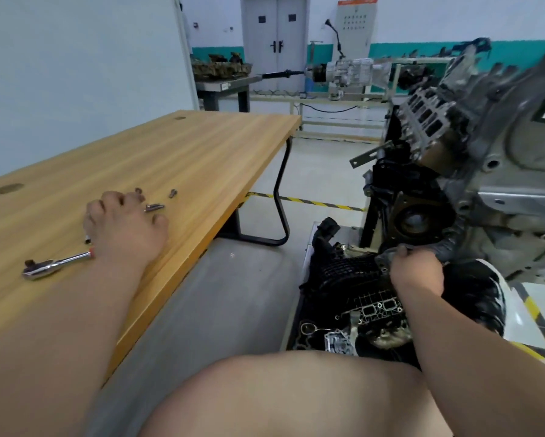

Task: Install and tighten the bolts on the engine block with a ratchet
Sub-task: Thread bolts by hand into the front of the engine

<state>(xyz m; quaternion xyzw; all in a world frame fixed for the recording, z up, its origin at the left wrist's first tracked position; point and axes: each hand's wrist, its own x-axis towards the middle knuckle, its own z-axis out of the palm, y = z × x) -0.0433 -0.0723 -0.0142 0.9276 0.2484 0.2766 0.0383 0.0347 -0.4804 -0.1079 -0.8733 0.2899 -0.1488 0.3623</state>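
- Left hand (123,228), fingers spread, empty, on the surface (186,159) among loose bolts (154,207); ratchet (53,264) beside my wrist.
- Right hand (414,268) grips grey metal part (388,255) below engine block (501,184).
- Best I pinch one bolt, start threads by finger.

Bright even indoor light, soft shadows, wide-angle bending at edges, engine block (498,146) motion-blurred

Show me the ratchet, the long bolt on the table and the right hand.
ratchet (57,263): head view, chrome handle.
long bolt (154,207): head view, shank.
right hand (414,269): head view, back of hand gripping engine part (386,254).
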